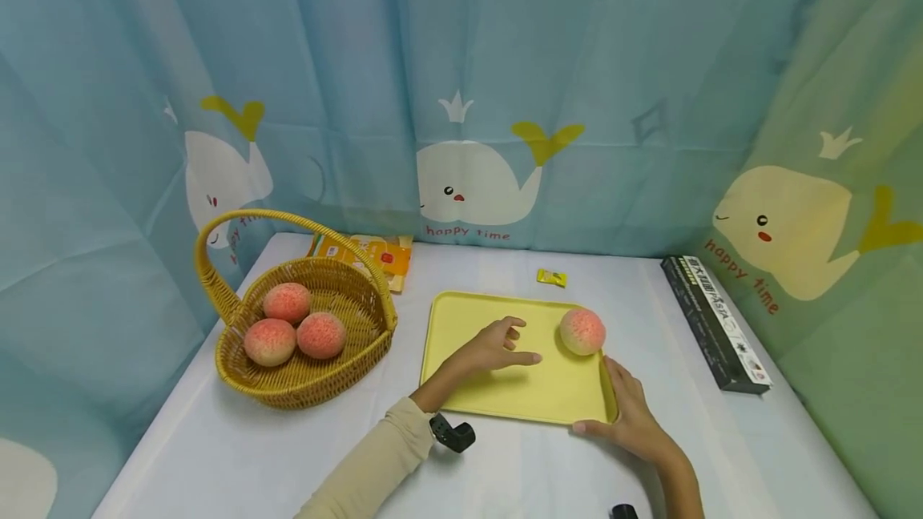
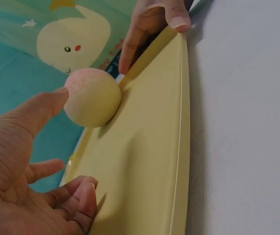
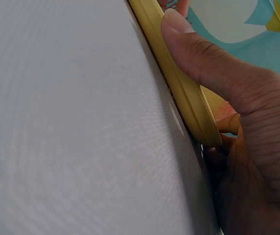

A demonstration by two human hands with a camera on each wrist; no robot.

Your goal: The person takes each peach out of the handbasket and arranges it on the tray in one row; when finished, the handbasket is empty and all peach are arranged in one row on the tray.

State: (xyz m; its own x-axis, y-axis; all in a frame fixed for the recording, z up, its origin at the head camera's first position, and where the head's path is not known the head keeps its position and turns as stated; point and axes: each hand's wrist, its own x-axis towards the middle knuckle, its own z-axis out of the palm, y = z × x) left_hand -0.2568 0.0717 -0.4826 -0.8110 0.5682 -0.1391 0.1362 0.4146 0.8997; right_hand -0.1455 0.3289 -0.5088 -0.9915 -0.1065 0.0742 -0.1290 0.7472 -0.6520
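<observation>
A yellow tray [image 1: 497, 399] lies on the white-covered table, holding a pink and cream peach [image 1: 582, 331] near its right end. My left hand [image 1: 497, 345] hovers over the middle of the tray, thumb spread and fingers loosely bent, with nothing in it. In the left wrist view, the thumb overlaps the edge of the peach [image 2: 92, 98]. My right hand [image 1: 633, 415] grips the tray's near right corner, thumb on the front rim and fingers along the right side. The right wrist view shows that thumb against the tray rim [image 3: 179, 83]; the fingers are partly hidden behind the corner.
At the left stands a yellow wicker basket [image 1: 303, 399] with a tall handle and three peaches [image 1: 321, 335] inside. An orange packet [image 1: 395, 258] lies behind it. A small yellow wrapped candy [image 1: 552, 277] sits beyond the tray. A long black pasta box [image 1: 714, 323] lies at right.
</observation>
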